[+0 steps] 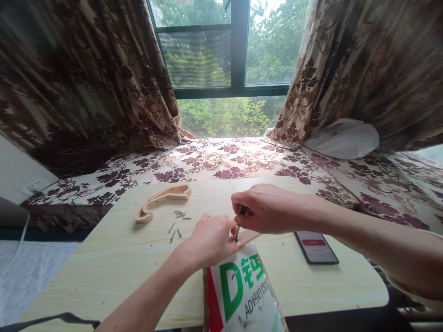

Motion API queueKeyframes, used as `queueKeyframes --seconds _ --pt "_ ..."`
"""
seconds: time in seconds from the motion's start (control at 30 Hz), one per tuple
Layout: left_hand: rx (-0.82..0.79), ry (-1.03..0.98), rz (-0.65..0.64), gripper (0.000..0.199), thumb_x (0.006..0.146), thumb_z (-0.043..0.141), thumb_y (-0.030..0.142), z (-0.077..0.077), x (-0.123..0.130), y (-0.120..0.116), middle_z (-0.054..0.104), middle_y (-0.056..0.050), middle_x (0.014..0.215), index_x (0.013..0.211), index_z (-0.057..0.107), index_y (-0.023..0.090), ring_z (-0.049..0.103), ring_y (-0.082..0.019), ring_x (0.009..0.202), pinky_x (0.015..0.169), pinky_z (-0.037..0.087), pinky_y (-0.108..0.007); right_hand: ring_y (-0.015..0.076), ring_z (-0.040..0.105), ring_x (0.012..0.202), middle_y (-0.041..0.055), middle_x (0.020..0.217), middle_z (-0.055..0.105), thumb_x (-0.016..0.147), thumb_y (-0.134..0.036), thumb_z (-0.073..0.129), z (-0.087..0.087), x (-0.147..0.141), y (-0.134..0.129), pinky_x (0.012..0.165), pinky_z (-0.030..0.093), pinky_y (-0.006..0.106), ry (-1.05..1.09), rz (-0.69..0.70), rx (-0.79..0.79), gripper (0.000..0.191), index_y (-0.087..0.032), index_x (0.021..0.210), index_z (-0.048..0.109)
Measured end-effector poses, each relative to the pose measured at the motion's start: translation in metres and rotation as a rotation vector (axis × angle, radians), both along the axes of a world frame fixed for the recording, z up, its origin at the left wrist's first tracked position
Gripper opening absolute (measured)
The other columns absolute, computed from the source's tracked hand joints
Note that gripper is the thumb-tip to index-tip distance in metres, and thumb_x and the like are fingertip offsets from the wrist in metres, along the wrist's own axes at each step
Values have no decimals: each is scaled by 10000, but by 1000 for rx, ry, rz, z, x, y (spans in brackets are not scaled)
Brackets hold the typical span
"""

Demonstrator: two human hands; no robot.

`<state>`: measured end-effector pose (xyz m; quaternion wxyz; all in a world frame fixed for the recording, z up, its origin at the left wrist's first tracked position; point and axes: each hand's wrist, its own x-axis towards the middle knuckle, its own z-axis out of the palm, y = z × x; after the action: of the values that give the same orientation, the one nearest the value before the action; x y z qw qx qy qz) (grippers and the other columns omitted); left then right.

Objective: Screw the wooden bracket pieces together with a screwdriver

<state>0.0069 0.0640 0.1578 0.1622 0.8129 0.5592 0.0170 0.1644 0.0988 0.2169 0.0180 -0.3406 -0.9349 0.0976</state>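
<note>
My right hand point(266, 207) is closed around the dark handle of a screwdriver point(243, 210), whose shaft points down. Beneath its tip lies a light wooden piece point(249, 237), mostly covered by my hands. My left hand point(209, 242) grips this piece close to the tip, fingers curled; whether a screw sits there is too small to make out. Under the work is a printed cardboard box point(238, 295) with green and black lettering. To the left, several loose screws point(178, 232) lie on the pale wooden table point(166, 276). A curved wooden piece point(162, 199) with small holes rests behind them.
At the right of the table lies a phone point(316, 249) with its screen lit. A black strap point(65, 317) crosses the lower left corner. Beyond the table, a ledge with flowered cloth point(207, 159) runs below the window, with a white plastic bag point(346, 138) on it.
</note>
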Motion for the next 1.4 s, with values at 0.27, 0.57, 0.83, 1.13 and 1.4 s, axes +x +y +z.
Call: queueKeyframes --seconds 0.27,0.57,0.83,1.13,1.4 --pt "-4 -31 23 190 777 531 299 -3 3 -1 629 13 659 623 573 196 533 -125 605 569 299 -254 114 418 527 5 608 567 763 -265 488 -3 0 -1 494 269 244 23 -5 0 147 -195 822 603" --pt "25 8 85 268 810 534 345 -6 10 -3 627 -6 604 602 604 191 533 -142 563 578 326 -282 136 448 572 23 697 613 777 -279 492 5 1 -2 503 291 254 -39 16 -5 163 -204 879 594" --pt "40 8 63 295 840 508 364 -8 9 -4 637 4 622 618 606 196 539 -138 583 574 318 -271 185 533 613 69 724 649 750 -216 500 9 0 -5 502 313 286 -75 23 24 162 -193 864 614" --pt "27 11 43 233 802 531 291 -8 7 -2 657 2 647 612 630 199 549 -134 587 596 333 -263 142 494 634 33 794 647 754 -240 507 14 2 -1 536 329 253 -61 100 -46 199 -213 921 612" --pt "19 -2 33 186 776 530 255 -10 5 -1 663 -1 666 630 634 208 562 -147 635 626 342 -274 137 459 590 47 706 623 784 -272 493 12 2 0 525 306 254 -79 -28 -2 184 -178 859 632"
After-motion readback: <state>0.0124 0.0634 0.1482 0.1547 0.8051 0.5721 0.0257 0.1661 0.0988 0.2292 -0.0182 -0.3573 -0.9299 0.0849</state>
